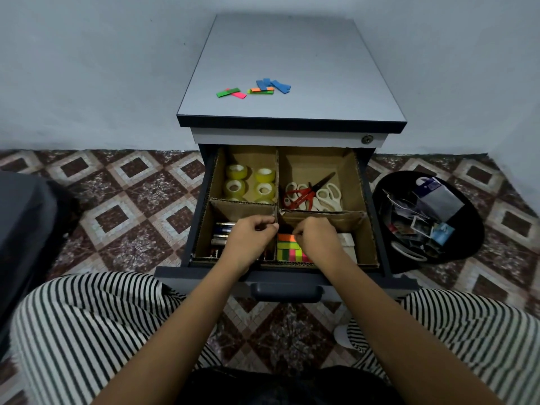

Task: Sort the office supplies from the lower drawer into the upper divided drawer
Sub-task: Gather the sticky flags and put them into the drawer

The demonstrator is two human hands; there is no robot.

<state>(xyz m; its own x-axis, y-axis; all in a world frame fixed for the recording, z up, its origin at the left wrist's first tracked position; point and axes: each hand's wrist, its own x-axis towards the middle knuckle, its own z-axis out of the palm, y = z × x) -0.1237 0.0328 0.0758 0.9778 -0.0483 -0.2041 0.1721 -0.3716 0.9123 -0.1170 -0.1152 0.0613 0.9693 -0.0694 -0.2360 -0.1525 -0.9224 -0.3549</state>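
The upper drawer (pixel 204 168) is pulled open, and a cardboard divider (pixel 277 182) splits it into several compartments. Tape rolls (pixel 250 182) fill the back left one and scissors (pixel 312 194) the back right. Batteries (pixel 222 232) lie in the front left, neon sticky notes (pixel 289 249) and a white pad (pixel 347 244) in the front right. My left hand (pixel 251 238) hovers over the batteries, its curled fingertips pinching the divider's top edge. My right hand (pixel 317 238) is curled over the sticky notes, its fingertips pinching the orange top sheet. No lower drawer shows.
Loose coloured sticky flags (pixel 257 89) lie on the grey cabinet top (pixel 292 54). A black bin (pixel 426 220) with plastic scraps stands on the tiled floor to the right. A dark object (pixel 26 229) sits at the left. My striped knees flank the drawer handle (pixel 287 292).
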